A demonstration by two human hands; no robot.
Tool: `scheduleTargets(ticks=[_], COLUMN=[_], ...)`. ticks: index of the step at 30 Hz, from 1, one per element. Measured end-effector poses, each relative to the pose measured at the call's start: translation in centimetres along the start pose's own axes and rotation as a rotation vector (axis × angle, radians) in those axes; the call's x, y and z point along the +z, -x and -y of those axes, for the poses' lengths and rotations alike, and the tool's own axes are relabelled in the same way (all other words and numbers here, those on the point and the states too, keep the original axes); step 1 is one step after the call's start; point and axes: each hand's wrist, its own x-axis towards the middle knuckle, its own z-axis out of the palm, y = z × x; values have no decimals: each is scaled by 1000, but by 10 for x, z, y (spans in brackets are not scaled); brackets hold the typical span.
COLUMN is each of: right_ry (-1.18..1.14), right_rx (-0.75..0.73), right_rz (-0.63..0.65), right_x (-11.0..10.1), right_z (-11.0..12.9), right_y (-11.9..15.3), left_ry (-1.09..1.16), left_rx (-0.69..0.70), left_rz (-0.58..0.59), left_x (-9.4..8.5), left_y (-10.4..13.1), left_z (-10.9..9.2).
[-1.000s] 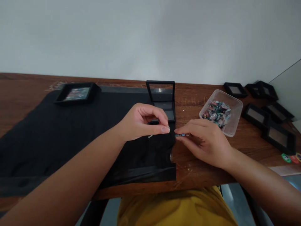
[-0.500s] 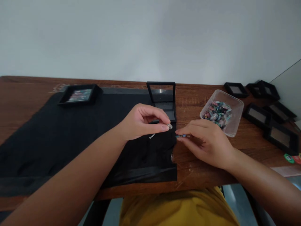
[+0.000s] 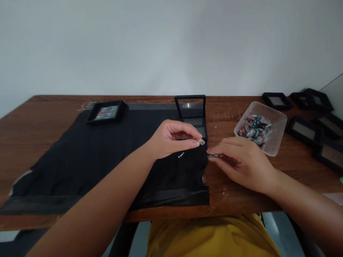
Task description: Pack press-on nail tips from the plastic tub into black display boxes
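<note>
A: Eyes on the left hand; its fingers pinch a small pale piece, glassy to look at, poking out past the fingertips near the right edge of the black sheet!

B: And the right hand; what has it got?

A: A grip of its own; thumb and forefinger clasp a small colourful piece, flecked with blue, edge-on to us, just beside that same edge of the sheet; whether the hand rests on the wooden surface I cannot tell

B: So the two pieces sit near each other, not touching; what stands behind?

A: A black case, wide open, windowed lid raised, its base partly hidden by the left hand; nearer to us, on the sheet, lies a thin white scrap

B: Over on the right, just beyond the right hand, there's a clear tub; a heap of wrapped bits fills part of it, dark, pink and greenish

A: Farther right, a cluster of black frames, some overlapping!

B: And away to the left, a filled frame lies at the sheet's far edge, colourful contents in view; yellow cloth shows below, a pale wall behind it all
</note>
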Motion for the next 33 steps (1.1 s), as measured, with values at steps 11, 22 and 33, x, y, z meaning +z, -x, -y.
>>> scheduleTargets(ticks=[11,22,33], right_ry=[-12,8,9], right_rx=[6,9,3], right_rz=[29,35,51], right_x=[1,0,-1], right_z=[0,1,1], right_y=[0,1,1], left_ry=[-9,-56,-82], left_rx=[21,51,9], left_rz=[6,34,29], left_x=[0,-2,-1], left_y=[-2,-1,-1], left_z=[-1,1,-1])
